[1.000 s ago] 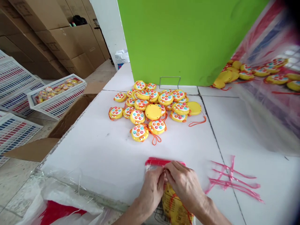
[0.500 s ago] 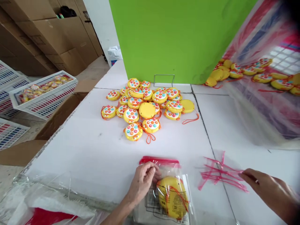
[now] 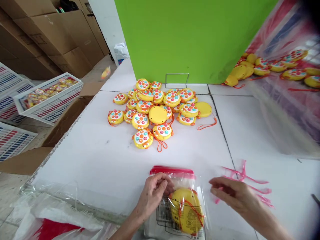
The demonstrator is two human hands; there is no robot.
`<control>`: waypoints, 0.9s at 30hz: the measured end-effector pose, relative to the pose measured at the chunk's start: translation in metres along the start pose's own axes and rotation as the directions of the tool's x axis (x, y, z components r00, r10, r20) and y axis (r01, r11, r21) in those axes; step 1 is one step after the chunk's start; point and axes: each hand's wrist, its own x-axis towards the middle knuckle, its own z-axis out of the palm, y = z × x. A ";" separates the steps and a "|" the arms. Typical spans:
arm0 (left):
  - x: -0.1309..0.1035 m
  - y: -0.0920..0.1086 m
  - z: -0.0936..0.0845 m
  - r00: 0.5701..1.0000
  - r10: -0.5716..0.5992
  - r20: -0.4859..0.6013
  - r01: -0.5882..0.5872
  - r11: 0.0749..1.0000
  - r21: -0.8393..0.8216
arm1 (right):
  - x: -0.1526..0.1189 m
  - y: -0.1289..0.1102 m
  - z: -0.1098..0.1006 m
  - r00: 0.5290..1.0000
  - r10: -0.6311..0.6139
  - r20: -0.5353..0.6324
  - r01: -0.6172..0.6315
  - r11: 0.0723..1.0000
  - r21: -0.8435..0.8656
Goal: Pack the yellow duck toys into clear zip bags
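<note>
A yellow toy (image 3: 188,208) with an orange cord lies back side up inside a clear plastic bag (image 3: 152,225) at the table's front edge. My left hand (image 3: 155,190) is at the upper left of this bag, its curled fingers closed on the film. Other printed bags with red top strips (image 3: 172,170) lie beneath. To the right of the bag, my right hand (image 3: 232,193) hovers with thumb and fingers apart, and nothing shows in it. Partly behind that hand, torn pink plastic strips (image 3: 260,181) lie on the table.
Several yellow turtle-like toys (image 3: 157,115) are piled mid-table before a green board (image 3: 190,40). More toys (image 3: 295,73) lie by plastic sheeting at right. A white basket (image 3: 50,93) of wrapped toys and cardboard boxes (image 3: 57,30) stand left. A blurred yellow object (image 3: 105,72) hangs in the air.
My right hand has moved left from the pink strips toward the bagged toy. My left hand stays at the bag. The blurred yellow object has appeared beyond the table's left edge.
</note>
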 end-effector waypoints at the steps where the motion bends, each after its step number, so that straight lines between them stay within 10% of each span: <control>1: 0.000 -0.001 0.000 1.000 -0.005 -0.007 0.005 1.000 0.002 | 0.004 -0.007 0.011 0.992 0.003 0.123 -0.004 1.000 0.012; 4: -0.001 -0.003 0.000 1.000 -0.010 -0.012 0.010 1.000 0.006 | 0.012 -0.015 0.027 0.955 -0.005 0.296 -0.013 0.998 0.059; 13: 0.000 -0.006 -0.008 0.998 0.021 -0.058 -0.015 0.995 0.100 | 0.001 0.010 0.027 0.965 -0.100 0.243 0.063 0.986 0.155; 27: -0.030 0.023 -0.019 0.994 0.026 -0.109 -0.005 0.981 0.194 | -0.004 -0.014 0.018 0.920 -0.273 0.282 0.285 0.958 -0.002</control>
